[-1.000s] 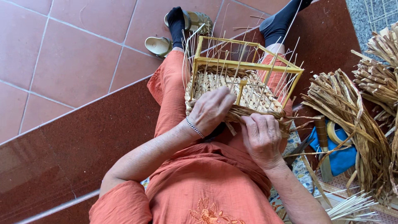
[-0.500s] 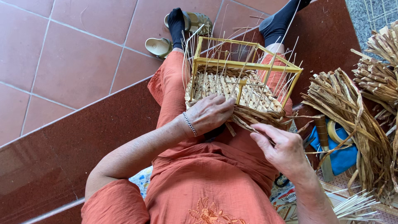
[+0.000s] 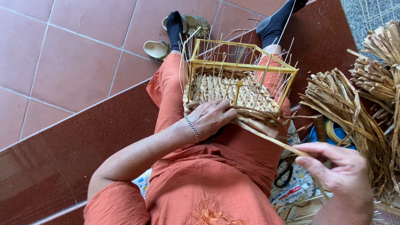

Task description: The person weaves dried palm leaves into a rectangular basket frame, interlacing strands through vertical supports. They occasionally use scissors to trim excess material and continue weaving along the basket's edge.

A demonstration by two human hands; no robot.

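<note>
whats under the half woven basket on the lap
The basket rests on the person's lap, on orange trousers. The left hand steadies its near edge; the right hand pulls a straw strand. What lies directly under its base is covered.

We are seeing a half-woven basket (image 3: 233,89) sitting on the lap: its base and low sides are plaited from pale straw, and a yellow rectangular frame is standing above them with thin stakes poking upward. A flat straw strand (image 3: 271,139) (tan, slightly twisted) is running taut from the basket's near edge, slanting down toward the right.
</note>
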